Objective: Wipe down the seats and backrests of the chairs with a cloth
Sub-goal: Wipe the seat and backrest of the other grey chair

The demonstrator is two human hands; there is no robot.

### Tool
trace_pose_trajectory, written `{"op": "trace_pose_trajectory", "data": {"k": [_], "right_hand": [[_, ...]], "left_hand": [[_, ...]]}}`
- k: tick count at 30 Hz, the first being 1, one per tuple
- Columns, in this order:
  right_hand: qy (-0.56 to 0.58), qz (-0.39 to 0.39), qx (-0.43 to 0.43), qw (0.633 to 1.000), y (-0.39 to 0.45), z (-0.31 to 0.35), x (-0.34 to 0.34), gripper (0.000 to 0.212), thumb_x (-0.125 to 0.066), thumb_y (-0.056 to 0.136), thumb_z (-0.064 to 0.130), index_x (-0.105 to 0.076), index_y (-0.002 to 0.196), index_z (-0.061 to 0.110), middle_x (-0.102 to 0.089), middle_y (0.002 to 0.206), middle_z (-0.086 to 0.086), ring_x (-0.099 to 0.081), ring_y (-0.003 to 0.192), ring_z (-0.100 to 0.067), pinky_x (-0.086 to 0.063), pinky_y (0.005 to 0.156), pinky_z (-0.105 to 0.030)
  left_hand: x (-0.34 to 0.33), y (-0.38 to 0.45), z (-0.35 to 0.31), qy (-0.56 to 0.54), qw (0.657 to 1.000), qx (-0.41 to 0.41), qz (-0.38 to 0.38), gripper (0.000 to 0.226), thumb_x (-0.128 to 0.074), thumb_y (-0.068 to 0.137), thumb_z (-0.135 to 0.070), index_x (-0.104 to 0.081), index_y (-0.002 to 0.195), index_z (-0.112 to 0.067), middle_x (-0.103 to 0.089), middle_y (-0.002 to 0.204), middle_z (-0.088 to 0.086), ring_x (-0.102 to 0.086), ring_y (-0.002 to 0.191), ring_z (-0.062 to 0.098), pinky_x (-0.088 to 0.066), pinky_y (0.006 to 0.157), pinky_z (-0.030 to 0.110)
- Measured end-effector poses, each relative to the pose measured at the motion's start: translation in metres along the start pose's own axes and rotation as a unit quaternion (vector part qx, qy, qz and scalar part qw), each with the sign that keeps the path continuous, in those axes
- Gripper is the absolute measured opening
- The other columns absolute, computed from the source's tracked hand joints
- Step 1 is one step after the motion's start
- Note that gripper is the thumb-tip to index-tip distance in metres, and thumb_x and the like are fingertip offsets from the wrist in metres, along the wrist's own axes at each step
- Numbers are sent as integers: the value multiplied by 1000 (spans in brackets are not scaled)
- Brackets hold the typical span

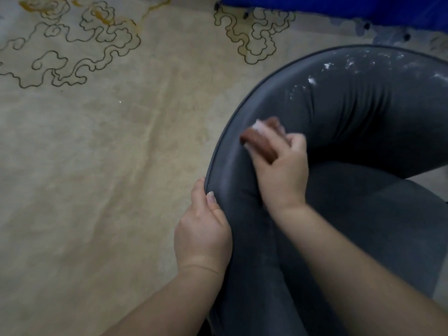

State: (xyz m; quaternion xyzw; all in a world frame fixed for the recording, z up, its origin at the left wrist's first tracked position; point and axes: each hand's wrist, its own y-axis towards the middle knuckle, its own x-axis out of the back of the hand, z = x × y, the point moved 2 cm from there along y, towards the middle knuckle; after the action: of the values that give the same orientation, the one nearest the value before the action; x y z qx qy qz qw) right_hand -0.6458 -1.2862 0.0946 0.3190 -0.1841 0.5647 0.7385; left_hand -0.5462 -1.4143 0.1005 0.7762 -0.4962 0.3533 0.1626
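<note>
A dark grey padded chair [351, 112] with a curved backrest fills the right half of the view; white dust specks lie along its upper rim. My right hand [283, 166] grips a brown cloth [259, 139], blurred and with a pale patch on it, and presses it against the inner face of the backrest near its left edge. My left hand [203, 231] holds the outer left rim of the backrest, thumb on the piping. The grey seat [388, 214] lies below, partly hidden by my right forearm.
A beige carpet [109, 166] with dark cloud-shaped outlines covers the floor to the left and behind the chair. A blue cloth-covered thing [339, 8] with dark small feet stands at the top right edge.
</note>
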Motion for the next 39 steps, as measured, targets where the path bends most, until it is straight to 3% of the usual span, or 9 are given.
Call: {"op": "trace_pose_trajectory", "data": {"k": [5, 9, 12, 15, 19, 24, 30, 34, 39], "right_hand": [[-63, -34, 8, 997, 52, -20, 7, 47, -75, 80, 31, -62, 124, 42, -46, 109, -8, -52, 101, -31, -45, 93, -46], [0, -107, -117, 987, 96, -35, 5, 41, -65, 87, 46, -60, 127, 43, -37, 109, 3, -51, 110, -22, -34, 98, -19], [9, -102, -94, 990, 54, -24, -2, 41, -68, 85, 43, -62, 125, 40, -38, 104, 2, -54, 96, -18, -37, 92, -17], [3, -58, -17, 998, 16, -17, 1, 44, -72, 82, 37, -63, 125, 37, -42, 100, -1, -54, 89, -21, -45, 89, -28], [-80, -57, 12, 995, 72, -30, 10, 42, -72, 83, 34, -63, 123, 41, -48, 110, -11, -51, 102, -32, -44, 93, -42], [-27, -116, -133, 984, 107, -43, 10, 38, -61, 88, 47, -58, 126, 46, -44, 117, -4, -50, 109, -24, -33, 96, -22], [26, -56, -45, 997, 11, -32, 3, 42, -69, 85, 38, -62, 127, 35, -42, 101, 0, -43, 82, 1, -31, 84, -3], [-15, -31, -13, 999, 30, -41, 10, 43, -70, 86, 32, -61, 128, 35, -45, 104, -8, -54, 92, -19, -41, 90, -18], [100, -19, -79, 992, -24, -36, 7, 44, -66, 85, 38, -61, 128, 32, -48, 104, -4, -54, 96, -3, -29, 91, 2]], "left_hand": [[0, -1, 0, 0, 1000, 0, 0, 56, -22, 91, -41, -43, 140, -25, -69, 94, 13, -61, 84, 40, -35, 65, 34], [-1, -1, 0, 2, 1000, 3, 1, 57, -20, 90, -42, -42, 140, -26, -69, 94, 10, -62, 85, 37, -36, 66, 32], [-1, -1, 0, 3, 1000, 5, -1, 54, -23, 92, -40, -43, 140, -25, -70, 97, 11, -62, 86, 38, -36, 66, 33], [-1, -1, -1, 3, 1000, 0, -4, 53, -24, 93, -38, -44, 139, -24, -70, 94, 11, -61, 84, 38, -34, 64, 32], [-2, -1, -1, 9, 1000, 5, -4, 53, -23, 93, -39, -43, 140, -25, -69, 91, 9, -61, 82, 35, -35, 65, 31], [-1, -1, -2, 17, 1000, 16, 2, 56, -19, 91, -42, -41, 141, -27, -69, 93, 9, -61, 84, 35, -36, 66, 32], [1, -1, -4, 19, 1000, 20, 10, 50, -22, 95, -39, -40, 140, -27, -69, 93, 10, -61, 84, 36, -42, 67, 35], [1, -2, -4, 24, 1000, 19, 6, 46, -26, 98, -35, -41, 140, -25, -68, 92, 11, -60, 80, 35, -41, 66, 35], [1, -1, -2, 30, 999, 30, 10, 44, -28, 98, -34, -41, 139, -26, -68, 89, 14, -60, 79, 37, -40, 65, 35]]}}
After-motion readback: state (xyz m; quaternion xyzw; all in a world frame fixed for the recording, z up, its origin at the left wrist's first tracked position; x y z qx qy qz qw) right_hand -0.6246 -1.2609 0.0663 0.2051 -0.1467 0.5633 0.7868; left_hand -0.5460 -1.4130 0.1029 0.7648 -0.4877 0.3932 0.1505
